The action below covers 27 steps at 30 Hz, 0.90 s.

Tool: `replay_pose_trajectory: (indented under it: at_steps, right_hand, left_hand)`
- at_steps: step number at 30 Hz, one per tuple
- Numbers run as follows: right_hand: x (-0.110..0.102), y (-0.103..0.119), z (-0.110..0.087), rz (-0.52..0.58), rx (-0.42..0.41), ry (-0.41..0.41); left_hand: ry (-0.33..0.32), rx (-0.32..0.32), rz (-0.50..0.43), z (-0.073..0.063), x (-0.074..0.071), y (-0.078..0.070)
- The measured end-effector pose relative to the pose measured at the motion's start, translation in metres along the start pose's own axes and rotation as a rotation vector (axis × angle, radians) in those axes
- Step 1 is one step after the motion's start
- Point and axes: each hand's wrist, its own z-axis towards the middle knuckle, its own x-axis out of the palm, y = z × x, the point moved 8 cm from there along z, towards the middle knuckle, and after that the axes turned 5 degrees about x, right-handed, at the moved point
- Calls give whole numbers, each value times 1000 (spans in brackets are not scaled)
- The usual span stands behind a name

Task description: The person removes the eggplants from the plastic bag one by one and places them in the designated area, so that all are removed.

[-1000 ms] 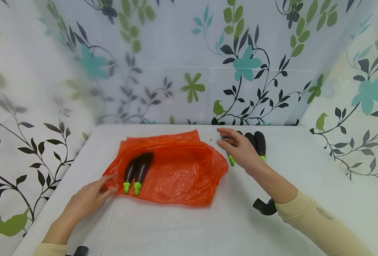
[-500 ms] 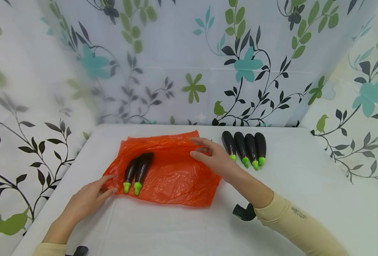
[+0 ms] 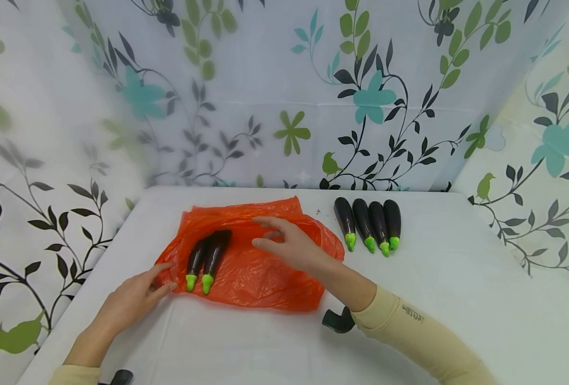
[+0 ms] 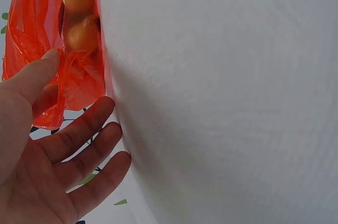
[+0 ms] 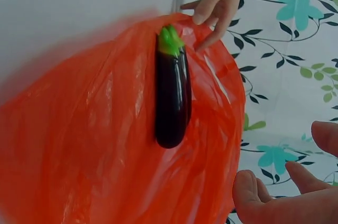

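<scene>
An orange plastic bag [image 3: 265,289] lies spread with its mouth toward the person. Two dark eggplants [image 3: 216,256] with green stem ends lie side by side in its left part. The left hand [image 3: 129,303] holds the bag's left edge between thumb and index finger; in the left wrist view the other fingers of this hand [image 4: 68,166] spread away from the film. Over the middle of the bag, right of the eggplants, hovers the right hand [image 3: 291,247], fingers relaxed and holding nothing. An eggplant [image 5: 173,92] fills the centre of the right wrist view.
Several more eggplants [image 3: 377,227] lie in a row at the back right of the white table [image 3: 438,299], stem ends toward the person. A leaf-patterned curtain [image 3: 246,96] surrounds the table. A black device [image 3: 338,321] sits under the right wrist.
The right hand has moved left, from beside the eggplant row to over the bag. The left hand and the two eggplants in the bag have stayed put.
</scene>
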Motion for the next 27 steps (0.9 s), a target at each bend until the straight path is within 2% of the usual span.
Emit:
replay_pose_trajectory:
  at_steps: [4, 10, 18, 27]
  right_hand:
    - [12, 1, 10, -31, 5, 2]
    - [27, 6, 24, -125, -35, 22]
    - [44, 9, 39, -141, -35, 65]
    - [57, 9, 54, -164, 29, 78]
  left_hand:
    - [1, -3, -3, 0, 0, -1]
    - [8, -8, -1, 1, 0, -2]
    - [15, -9, 6, 1, 0, -1]
    - [16, -4, 1, 1, 0, -3]
